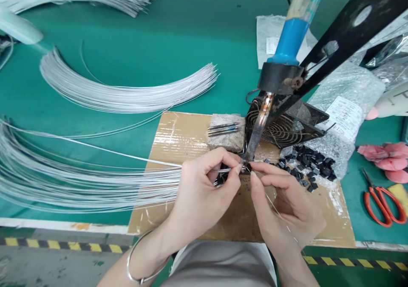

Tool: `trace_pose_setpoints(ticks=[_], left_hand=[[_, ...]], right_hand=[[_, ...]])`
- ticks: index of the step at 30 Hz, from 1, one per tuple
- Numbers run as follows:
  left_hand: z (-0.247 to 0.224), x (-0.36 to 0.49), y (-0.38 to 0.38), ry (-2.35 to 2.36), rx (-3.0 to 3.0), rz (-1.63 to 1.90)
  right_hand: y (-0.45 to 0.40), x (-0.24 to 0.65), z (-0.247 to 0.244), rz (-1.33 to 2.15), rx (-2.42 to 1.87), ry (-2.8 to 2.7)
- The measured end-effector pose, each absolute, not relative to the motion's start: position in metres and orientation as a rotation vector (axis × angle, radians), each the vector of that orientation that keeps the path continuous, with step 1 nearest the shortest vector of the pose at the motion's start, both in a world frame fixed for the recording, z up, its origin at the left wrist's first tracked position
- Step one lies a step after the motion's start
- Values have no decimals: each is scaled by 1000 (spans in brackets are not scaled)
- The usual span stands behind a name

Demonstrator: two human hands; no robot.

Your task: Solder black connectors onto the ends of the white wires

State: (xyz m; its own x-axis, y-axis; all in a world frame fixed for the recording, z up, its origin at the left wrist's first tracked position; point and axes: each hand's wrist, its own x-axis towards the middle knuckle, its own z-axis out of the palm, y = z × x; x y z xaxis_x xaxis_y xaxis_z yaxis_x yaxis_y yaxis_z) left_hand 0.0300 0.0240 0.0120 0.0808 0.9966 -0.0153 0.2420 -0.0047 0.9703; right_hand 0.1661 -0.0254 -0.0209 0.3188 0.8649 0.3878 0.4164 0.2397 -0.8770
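My left hand (205, 193) is closed, its thumb and index finger pinching thin white wire (134, 154) close to its end. Opposite it, my right hand (287, 204) pinches a thin strand of solder wire (274, 207), which trails across the palm. Both sets of fingertips meet just under the tip of a soldering iron (259, 128) that points down from above. Something small and dark sits at the meeting point, mostly hidden by fingers and tip. Below my left wrist's wire runs a loose bundle of white wires (95, 189), passing behind that hand.
A black bracket (344, 36) carries the iron, beside a fan with a round guard (283, 130). Several black connector housings (309, 164) lie on cardboard (178, 138). Another wire bundle (134, 96) lies behind. Red-handled scissors (382, 204) and bubble wrap (347, 91) are at right.
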Motion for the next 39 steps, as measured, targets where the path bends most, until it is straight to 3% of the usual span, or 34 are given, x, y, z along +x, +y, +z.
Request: trace_pose_setpoints(ticks=[30, 35, 39], left_hand=[[7, 29, 23, 1330, 1422, 994], [8, 24, 16, 1388, 1653, 973], [1, 14, 3, 1515, 2115, 1078]], right_hand=[[-27, 170, -23, 506, -1349, -1327], [-27, 172, -23, 562, -1374, -1211], [-23, 196, -24, 362, -1465, -1002]])
